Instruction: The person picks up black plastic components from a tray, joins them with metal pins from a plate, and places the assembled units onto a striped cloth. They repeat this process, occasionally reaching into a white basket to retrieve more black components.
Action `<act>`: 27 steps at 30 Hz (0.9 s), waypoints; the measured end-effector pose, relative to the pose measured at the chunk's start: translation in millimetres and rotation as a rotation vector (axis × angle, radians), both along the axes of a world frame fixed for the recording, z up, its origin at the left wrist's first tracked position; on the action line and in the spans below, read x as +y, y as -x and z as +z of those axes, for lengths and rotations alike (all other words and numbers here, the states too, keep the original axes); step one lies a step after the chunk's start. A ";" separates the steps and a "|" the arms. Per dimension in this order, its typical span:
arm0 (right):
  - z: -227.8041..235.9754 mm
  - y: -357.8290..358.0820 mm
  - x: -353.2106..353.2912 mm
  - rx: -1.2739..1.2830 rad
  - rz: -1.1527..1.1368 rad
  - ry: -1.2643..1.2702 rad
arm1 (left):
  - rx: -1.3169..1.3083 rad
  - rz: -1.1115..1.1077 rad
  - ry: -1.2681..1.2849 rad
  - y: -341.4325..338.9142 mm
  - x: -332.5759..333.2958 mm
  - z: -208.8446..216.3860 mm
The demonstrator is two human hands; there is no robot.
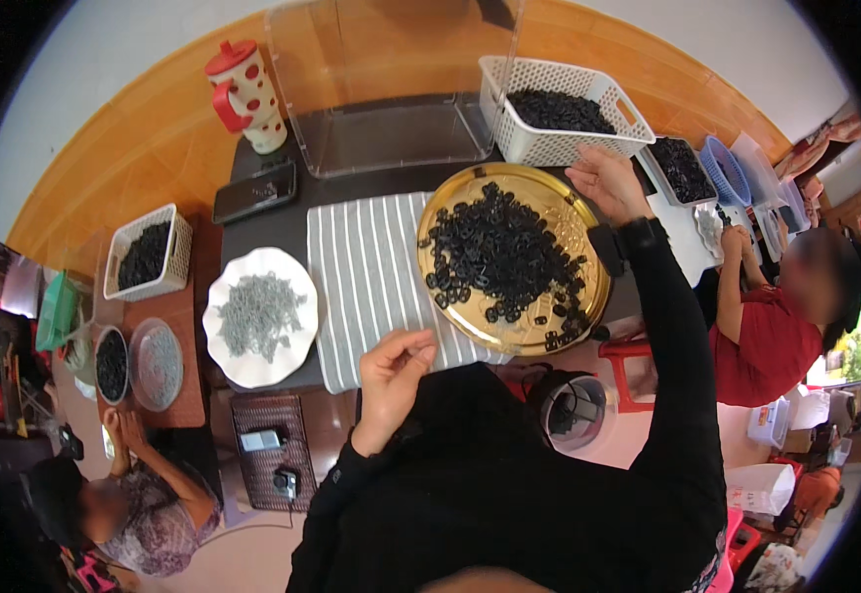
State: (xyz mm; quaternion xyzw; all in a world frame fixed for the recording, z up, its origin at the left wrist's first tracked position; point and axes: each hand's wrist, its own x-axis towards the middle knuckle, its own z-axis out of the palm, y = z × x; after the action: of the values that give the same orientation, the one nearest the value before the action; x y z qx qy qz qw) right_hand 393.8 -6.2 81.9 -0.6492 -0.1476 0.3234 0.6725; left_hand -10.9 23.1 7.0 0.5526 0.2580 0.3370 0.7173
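My left hand [391, 385] hovers at the front edge of a grey-and-white striped cloth [366, 277], thumb and fingers pinched together; anything between them is too small to make out. At the front right corner of a white perforated basket [539, 143], my right hand [608, 183] is raised with its fingers loosely apart, and nothing shows in it. Small black ring-like pieces [499, 252] lie heaped on a round gold tray [450, 183] between my hands. Similar-looking black pieces [564, 111] fill the basket. Left of the cloth, a scalloped white plate [228, 366] holds small grey translucent pieces [262, 311].
A clear plastic box [391, 128] stands behind the cloth, with a phone [255, 192] and a red-lidded spotted tumbler [252, 99] to its left. Co-workers sit at the left, by a brown table [190, 336], and at the right, in a red shirt [766, 346].
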 end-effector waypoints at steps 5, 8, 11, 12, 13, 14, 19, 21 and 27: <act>6.2 96.0 -33.2 -0.742 0.601 0.145 | 0.024 -0.017 0.005 4.4 -0.2 -1.2; -1.5 138.8 -33.8 -1.321 0.775 0.027 | -0.010 -0.059 -0.001 -0.4 -3.9 -0.5; -9.0 167.2 -24.0 -1.484 0.815 0.143 | 0.012 -0.072 -0.013 3.6 -8.2 0.1; -14.1 170.7 -21.7 -1.565 0.833 0.211 | -0.021 -0.062 -0.028 5.2 -9.9 -1.8; -22.5 170.8 -19.3 -1.606 0.798 0.249 | -0.055 -0.052 -0.043 6.6 -11.1 -3.1; -27.5 171.5 -19.0 -1.608 0.798 0.245 | -0.056 -0.049 -0.046 7.9 -11.7 -3.3; -29.3 179.3 -22.4 -1.537 0.679 0.168 | 0.005 -0.041 -0.025 12.0 -12.8 -3.0; -28.4 177.5 -28.7 -1.416 0.682 0.160 | 0.003 -0.043 -0.027 12.1 -13.6 -0.9; -22.3 206.1 -63.2 -0.786 0.618 0.151 | -0.054 -0.072 0.040 1.4 -15.6 1.0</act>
State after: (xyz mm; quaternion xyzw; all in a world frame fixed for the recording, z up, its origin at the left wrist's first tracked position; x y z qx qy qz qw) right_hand 187.7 -69.4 59.7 -0.6946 -0.5512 0.2482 0.3899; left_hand -12.3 7.5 8.0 0.5379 0.2253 0.3205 0.7464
